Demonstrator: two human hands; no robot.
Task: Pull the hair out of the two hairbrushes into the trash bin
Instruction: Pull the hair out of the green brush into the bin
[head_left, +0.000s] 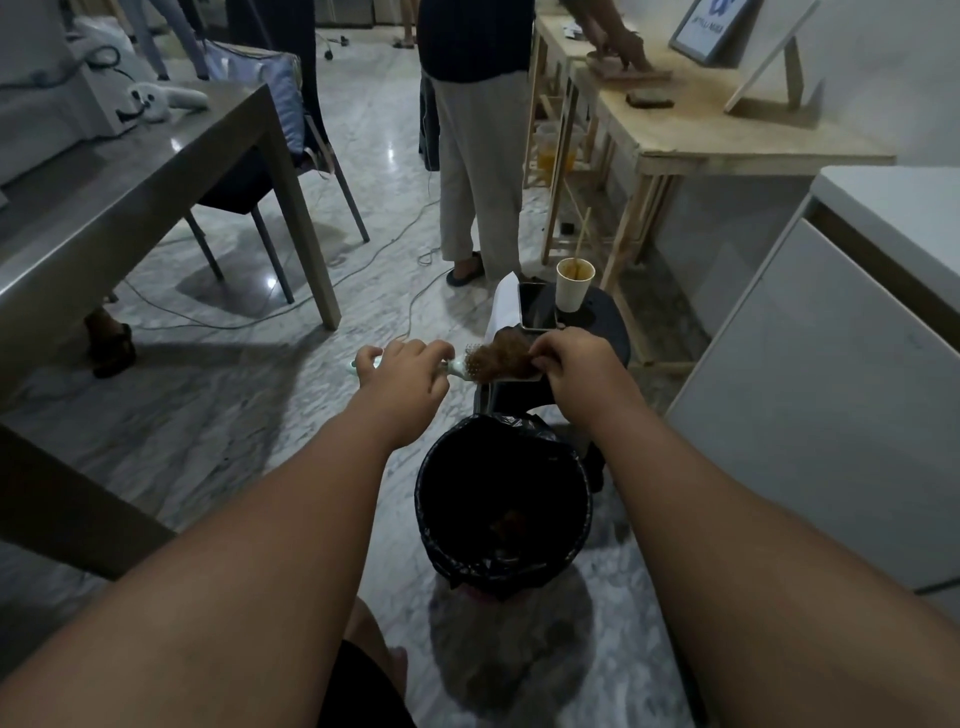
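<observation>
My left hand (402, 369) grips the pale handle of a light green hairbrush (460, 368), held level above the floor. A thick clump of brown hair (501, 358) covers the brush head. My right hand (574, 364) pinches that clump at its right side. Below and in front of me stands the trash bin (431, 499), lined with a black bag, with some dark brown hair at its bottom. I see only one hairbrush; the second is not in view.
A dark stool (605, 322) behind the bin carries a phone (537, 306) and a paper cup (574, 283). A grey table (156, 171) stands left, a wooden bench (727, 140) at back right, a white cabinet (841, 374) right. A person (478, 156) stands ahead; cables cross the floor.
</observation>
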